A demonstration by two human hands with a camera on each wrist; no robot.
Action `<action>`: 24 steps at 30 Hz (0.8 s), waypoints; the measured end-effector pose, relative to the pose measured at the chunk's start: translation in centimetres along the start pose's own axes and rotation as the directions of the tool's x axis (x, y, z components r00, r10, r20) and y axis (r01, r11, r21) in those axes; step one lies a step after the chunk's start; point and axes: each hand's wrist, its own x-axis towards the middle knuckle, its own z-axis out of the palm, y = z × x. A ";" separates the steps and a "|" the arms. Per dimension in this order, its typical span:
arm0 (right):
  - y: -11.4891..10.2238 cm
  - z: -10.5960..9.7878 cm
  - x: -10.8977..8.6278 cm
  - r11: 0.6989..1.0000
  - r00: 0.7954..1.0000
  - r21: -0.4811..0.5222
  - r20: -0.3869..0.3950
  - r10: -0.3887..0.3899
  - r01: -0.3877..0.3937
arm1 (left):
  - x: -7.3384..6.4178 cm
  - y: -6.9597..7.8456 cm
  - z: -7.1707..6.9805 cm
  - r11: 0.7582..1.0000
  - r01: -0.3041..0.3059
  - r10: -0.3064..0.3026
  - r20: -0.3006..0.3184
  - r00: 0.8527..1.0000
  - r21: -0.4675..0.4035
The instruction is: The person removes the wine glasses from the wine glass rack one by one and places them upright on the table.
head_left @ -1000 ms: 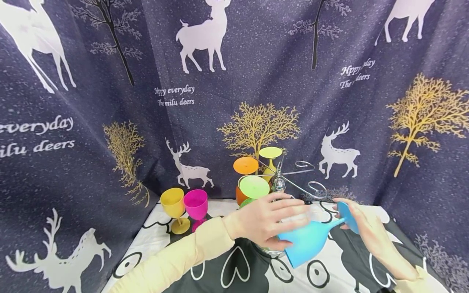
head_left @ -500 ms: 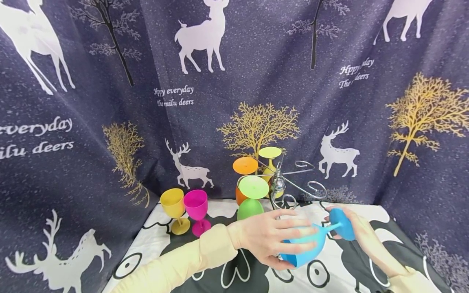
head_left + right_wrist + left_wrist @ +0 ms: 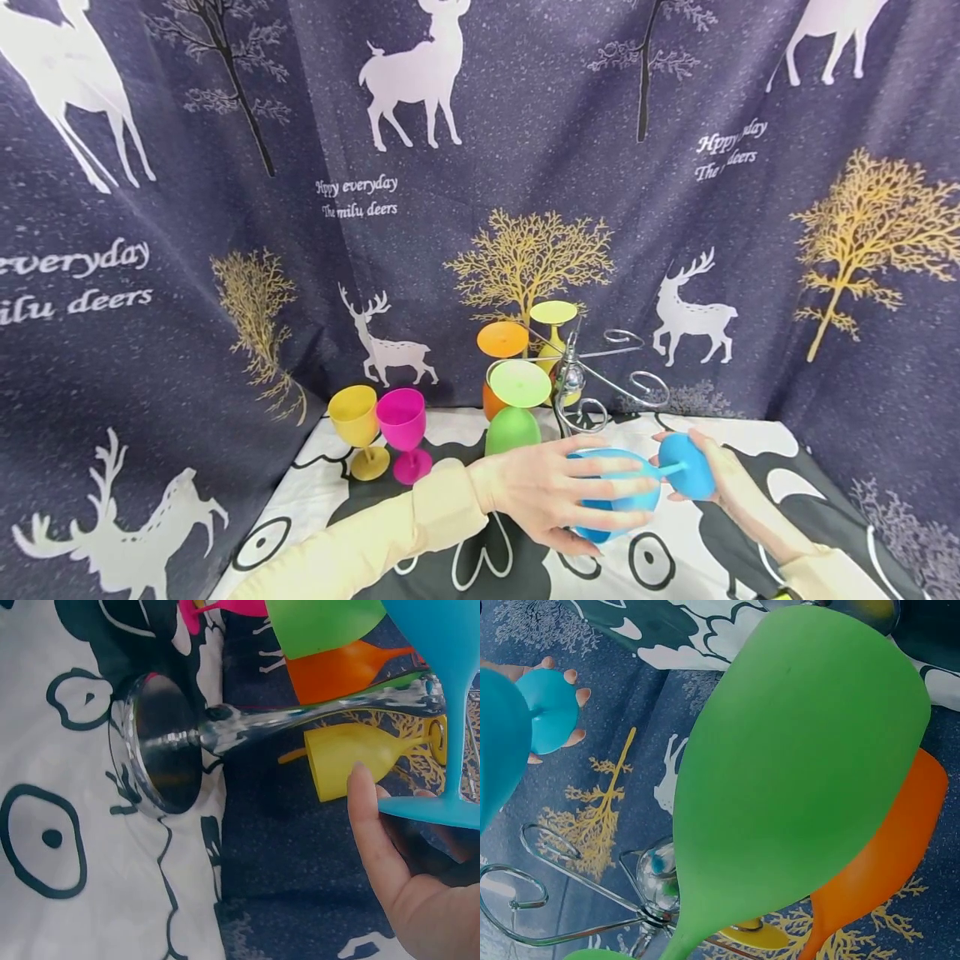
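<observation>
A light blue plastic goblet (image 3: 690, 473) lies sideways in the air in front of the metal goblet rack (image 3: 570, 379), its bowl towards the left. My right hand (image 3: 742, 497) grips it by the foot, with fingers round the disc's edge in the right wrist view. Across the bowl, my left hand (image 3: 551, 493) spreads its fingers, thumb lower down; whether they touch the bowl is unclear. Upside down on the rack hang a green goblet (image 3: 802, 750), an orange goblet (image 3: 503, 340) and a yellow goblet (image 3: 349, 757).
A yellow goblet (image 3: 355, 417) and a magenta goblet (image 3: 401, 419) stand upright on the patterned cloth (image 3: 300, 500) at the left. Bare curled hooks (image 3: 649, 386) stick out from the rack's right and front. A dark deer-print curtain (image 3: 480, 183) hangs behind.
The blue goblet has turned so its mouth is behind my left fingers and its foot faces me more. My left hand has shifted slightly right and down, uncovering the green goblet and front hook.
</observation>
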 end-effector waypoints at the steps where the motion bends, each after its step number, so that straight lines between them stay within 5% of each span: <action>1: 0.1 0.1 0.0 1.000 1.000 0.006 0.002 0.015 -0.015 | 0.0 0.0 0.0 1.000 -0.007 0.007 0.009 1.000 0.003; 8: 0.2 0.2 0.0 0.991 0.993 0.097 0.078 0.084 -0.091 | 0.1 0.1 0.3 1.000 -0.026 0.026 0.053 0.998 -0.004; 18: 0.6 0.1 0.0 0.969 0.970 0.193 0.215 0.113 -0.156 | 0.2 0.0 0.5 0.995 0.023 -0.015 0.087 0.996 -0.092; 24: 0.8 0.5 -0.3 0.974 0.976 0.162 0.174 0.132 -0.161 | 0.3 0.0 0.4 0.992 0.048 -0.037 0.099 0.994 -0.115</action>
